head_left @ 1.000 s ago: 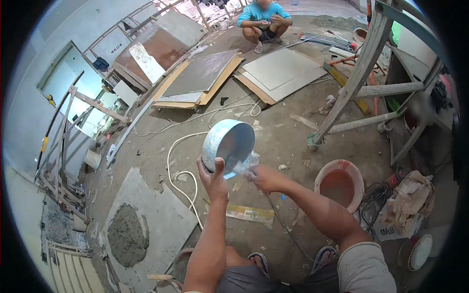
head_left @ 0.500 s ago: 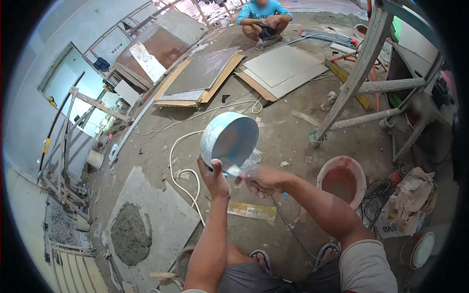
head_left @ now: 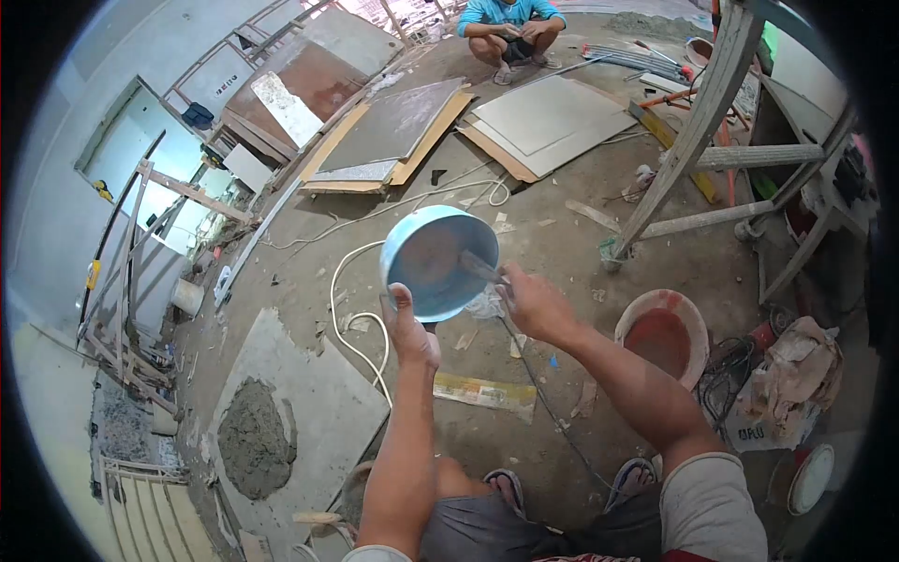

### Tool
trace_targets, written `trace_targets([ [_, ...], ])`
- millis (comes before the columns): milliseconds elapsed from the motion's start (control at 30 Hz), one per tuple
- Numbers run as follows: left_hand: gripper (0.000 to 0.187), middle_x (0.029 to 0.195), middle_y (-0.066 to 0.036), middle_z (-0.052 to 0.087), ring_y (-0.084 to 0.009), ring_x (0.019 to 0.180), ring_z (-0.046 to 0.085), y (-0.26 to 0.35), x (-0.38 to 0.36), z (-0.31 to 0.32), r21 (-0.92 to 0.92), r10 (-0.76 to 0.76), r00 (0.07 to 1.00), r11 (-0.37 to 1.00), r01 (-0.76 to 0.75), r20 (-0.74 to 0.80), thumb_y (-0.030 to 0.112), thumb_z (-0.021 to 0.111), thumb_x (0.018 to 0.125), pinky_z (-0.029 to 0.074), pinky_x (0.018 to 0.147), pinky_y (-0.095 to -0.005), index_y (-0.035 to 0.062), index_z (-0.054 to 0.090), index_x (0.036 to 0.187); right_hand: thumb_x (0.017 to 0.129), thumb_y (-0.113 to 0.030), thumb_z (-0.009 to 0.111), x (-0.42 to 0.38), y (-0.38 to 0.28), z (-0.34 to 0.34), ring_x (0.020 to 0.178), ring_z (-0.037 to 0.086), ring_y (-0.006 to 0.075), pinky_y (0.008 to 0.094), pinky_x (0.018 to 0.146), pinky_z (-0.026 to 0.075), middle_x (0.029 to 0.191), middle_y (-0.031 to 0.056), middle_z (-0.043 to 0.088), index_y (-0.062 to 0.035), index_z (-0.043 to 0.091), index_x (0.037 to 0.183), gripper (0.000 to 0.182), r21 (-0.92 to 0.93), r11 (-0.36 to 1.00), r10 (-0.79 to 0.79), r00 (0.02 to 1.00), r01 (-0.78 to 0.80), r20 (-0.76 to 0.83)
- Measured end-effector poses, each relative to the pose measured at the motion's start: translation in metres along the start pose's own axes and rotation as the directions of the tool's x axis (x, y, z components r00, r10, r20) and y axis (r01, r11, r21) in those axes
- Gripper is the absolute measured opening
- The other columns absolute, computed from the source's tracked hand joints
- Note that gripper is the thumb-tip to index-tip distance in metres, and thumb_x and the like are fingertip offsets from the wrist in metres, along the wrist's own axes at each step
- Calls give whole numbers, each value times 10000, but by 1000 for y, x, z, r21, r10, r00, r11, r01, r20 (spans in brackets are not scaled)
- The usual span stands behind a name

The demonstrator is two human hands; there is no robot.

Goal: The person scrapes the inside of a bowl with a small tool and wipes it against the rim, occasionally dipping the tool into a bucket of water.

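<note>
A light-blue bowl [head_left: 426, 248] is held up in front of me, tilted so that its inside faces me. My left hand [head_left: 412, 330] grips it from below, with the thumb over the near rim. Closed round the handle of a flat-bladed tool [head_left: 482, 269] is my right hand [head_left: 538, 302], at the bowl's right side. The blade reaches over the rim into the bowl. Its inside looks stained with greyish residue.
Wet mortar [head_left: 257, 438] lies on a grey board [head_left: 328, 393] at lower left. A reddish bucket [head_left: 663, 342] and wooden trestle [head_left: 688, 140] stand right. Stacked panels [head_left: 552, 122], a hose [head_left: 334, 290] and a crouching person [head_left: 510, 28] are beyond.
The bowl has turned so more of its inside shows. My right hand has moved right and up, and the tool's blade has gone from below the rim to inside the bowl.
</note>
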State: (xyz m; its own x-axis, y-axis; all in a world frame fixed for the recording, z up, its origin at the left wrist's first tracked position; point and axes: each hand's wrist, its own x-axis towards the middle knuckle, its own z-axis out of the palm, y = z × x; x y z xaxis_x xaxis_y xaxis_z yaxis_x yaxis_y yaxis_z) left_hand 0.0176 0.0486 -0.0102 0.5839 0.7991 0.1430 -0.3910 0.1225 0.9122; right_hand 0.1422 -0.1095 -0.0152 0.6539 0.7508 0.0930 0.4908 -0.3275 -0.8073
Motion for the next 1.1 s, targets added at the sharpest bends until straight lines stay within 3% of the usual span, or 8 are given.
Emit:
trace_targets([
  [200,830,1196,-84,486,-201,1141,481,-19,-3,1,143,140,990,980,-137,-7,685,656,782,414,970,-375,64,411,1274,961,-220,485,10,21,16,894,601,484,541,785,459,931,270,644,-4,575,1093,268,-176,977,125,992,-122,2],
  [300,843,1218,-83,472,-209,1141,481,-28,0,-3,254,212,976,942,-217,49,701,644,774,421,963,-379,72,391,1275,956,-215,469,14,38,40,889,607,473,530,779,464,911,262,649,-4,624,994,265,-97,993,69,992,-59,104],
  [367,824,1256,-86,472,-227,1154,498,-34,1,-8,282,207,976,934,-218,70,690,638,781,450,950,-398,97,372,1287,955,-242,457,5,28,36,909,606,473,537,794,461,928,277,650,4,643,953,308,274,944,53,902,-186,428],
  [500,856,1229,-84,468,-214,1142,483,-34,0,0,237,179,984,956,-175,4,698,646,768,432,968,-401,95,360,1304,954,-257,472,17,35,34,876,627,442,519,776,467,931,273,653,13,631,1002,317,147,981,62,928,-123,368],
  [567,865,1223,-82,461,-213,1143,472,-33,-1,0,241,193,981,953,-185,-8,701,647,765,418,979,-401,93,355,1307,962,-269,478,17,32,26,873,630,429,498,780,470,934,267,652,14,625,1027,326,-139,988,70,996,-61,61],
  [767,846,1240,-76,430,-214,1176,420,-26,-9,11,338,189,971,913,-230,149,696,639,783,356,1010,-378,87,354,1295,979,-306,464,7,5,22,953,609,459,532,803,467,977,276,646,5,621,1044,354,62,987,107,898,-146,426],
  [1000,885,1236,-85,433,-210,1154,422,-28,-10,13,372,232,969,895,-247,87,722,641,769,359,990,-358,67,360,1293,975,-297,462,23,41,31,872,608,466,507,753,468,924,258,654,4,633,989,346,-44,996,77,986,-72,150],
  [1100,892,1229,-85,441,-210,1152,425,-35,-9,12,386,221,968,888,-249,117,722,646,766,357,991,-358,57,363,1289,972,-293,467,15,35,38,751,663,417,499,678,517,842,255,670,28,640,975,364,3,991,-134,985,135,105],
])
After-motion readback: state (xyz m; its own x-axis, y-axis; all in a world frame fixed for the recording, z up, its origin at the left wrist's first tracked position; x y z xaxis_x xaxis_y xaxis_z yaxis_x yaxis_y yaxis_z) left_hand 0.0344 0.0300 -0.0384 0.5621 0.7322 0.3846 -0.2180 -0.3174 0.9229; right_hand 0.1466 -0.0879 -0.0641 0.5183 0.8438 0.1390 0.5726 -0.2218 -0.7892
